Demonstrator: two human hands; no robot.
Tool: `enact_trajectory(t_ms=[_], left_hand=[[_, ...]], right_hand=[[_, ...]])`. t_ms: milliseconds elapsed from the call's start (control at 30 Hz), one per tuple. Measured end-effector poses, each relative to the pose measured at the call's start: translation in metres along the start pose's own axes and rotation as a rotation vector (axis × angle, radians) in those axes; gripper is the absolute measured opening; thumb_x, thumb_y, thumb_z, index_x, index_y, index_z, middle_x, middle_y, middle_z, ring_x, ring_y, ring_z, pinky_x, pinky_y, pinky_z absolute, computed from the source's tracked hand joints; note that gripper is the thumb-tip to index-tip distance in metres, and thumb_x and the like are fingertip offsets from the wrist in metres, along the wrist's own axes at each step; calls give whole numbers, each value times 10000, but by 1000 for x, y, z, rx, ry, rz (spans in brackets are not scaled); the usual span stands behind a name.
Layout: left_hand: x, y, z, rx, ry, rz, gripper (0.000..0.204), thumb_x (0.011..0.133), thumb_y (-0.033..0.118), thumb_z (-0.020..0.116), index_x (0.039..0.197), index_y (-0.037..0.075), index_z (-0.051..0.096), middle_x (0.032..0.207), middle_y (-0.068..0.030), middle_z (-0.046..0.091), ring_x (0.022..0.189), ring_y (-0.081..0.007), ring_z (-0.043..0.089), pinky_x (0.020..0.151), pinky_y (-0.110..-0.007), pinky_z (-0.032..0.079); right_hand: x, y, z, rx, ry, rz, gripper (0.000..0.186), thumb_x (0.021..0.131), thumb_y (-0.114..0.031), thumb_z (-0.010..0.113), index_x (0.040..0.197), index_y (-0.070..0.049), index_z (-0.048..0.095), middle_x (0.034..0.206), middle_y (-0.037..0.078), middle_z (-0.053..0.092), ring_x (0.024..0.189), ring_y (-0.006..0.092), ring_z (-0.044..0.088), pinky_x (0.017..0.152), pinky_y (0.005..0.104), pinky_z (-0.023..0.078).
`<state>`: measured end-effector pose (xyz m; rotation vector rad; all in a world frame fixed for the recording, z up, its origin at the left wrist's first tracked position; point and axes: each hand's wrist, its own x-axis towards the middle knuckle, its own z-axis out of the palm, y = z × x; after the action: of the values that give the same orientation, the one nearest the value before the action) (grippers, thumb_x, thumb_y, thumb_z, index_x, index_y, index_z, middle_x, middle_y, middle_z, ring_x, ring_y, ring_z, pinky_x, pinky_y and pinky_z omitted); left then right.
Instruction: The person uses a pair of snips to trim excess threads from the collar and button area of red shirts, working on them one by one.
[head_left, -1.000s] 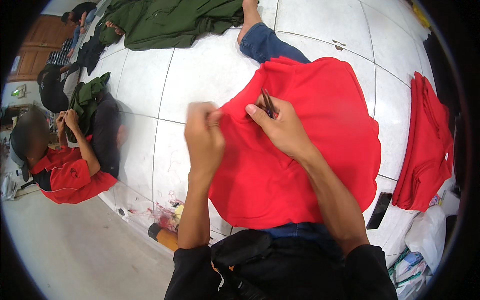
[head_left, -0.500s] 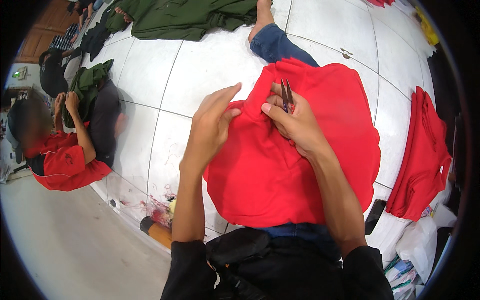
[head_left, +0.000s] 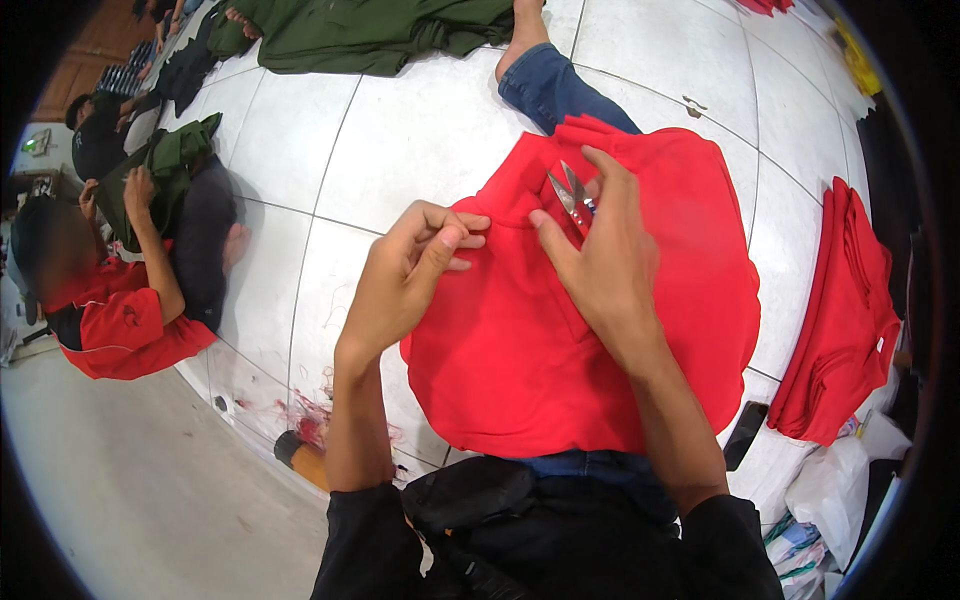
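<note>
A: Hands first, and here's the left hand [head_left: 395,280]! What have we got?
B: Thumb bent in toward curled fingers, fingertips over the upper left edge of the red garment [head_left: 570,370]. Is anything pinched there? I can't tell.
A: And the right hand [head_left: 615,270]?
B: Thumb and forefinger spread wide, with small scissors [head_left: 568,192] held between, handles partly hidden, blades slightly parted and pointing away from the body.
A: That garment is right across the lap, rounded edges fanning out both sides!
B: Near edge by the black shirt [head_left: 590,550], far edge over a denim leg [head_left: 575,95].
A: Room to move?
B: Plenty on the left: a broad stretch of white tile floor [head_left: 400,130] runs out to a seated co-worker [head_left: 130,325], and up to a green garment [head_left: 380,35].
A: Lower left?
B: Thread scraps [head_left: 312,420], with an orange-and-black cylinder [head_left: 312,465] just below, near the left forearm.
A: Tighter on the right!
B: A narrower strip of tile, then folded red garments [head_left: 845,320], a dark phone [head_left: 746,436] near the fabric's edge, and a whitish plastic bag [head_left: 830,490] below.
</note>
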<state>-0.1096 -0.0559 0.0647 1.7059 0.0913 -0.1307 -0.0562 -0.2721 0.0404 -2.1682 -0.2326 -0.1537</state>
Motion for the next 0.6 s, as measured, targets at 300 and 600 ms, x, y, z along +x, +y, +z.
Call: enact_trajectory(t_ms=[300, 600], left_hand=[[-20, -15, 4, -117, -55, 5, 253, 1159, 227, 520, 1160, -22, 568, 1526, -334, 520, 1371, -410, 611, 1156, -519, 518], [-34, -22, 5, -156, 22, -72, 171, 1132, 153, 574, 1152, -9, 622, 1532, -229, 576, 1296, -253, 659, 1140, -377, 493]], right_hand=[[-5, -22, -9, -91, -267, -190, 281, 884, -224, 768, 1046, -70, 599, 813, 121, 751, 666, 342, 735, 590, 482, 560], [-3, -14, 11, -105, -280, -61, 315, 875, -288, 787, 985, -57, 605, 781, 138, 735, 687, 367, 734, 613, 502, 556]])
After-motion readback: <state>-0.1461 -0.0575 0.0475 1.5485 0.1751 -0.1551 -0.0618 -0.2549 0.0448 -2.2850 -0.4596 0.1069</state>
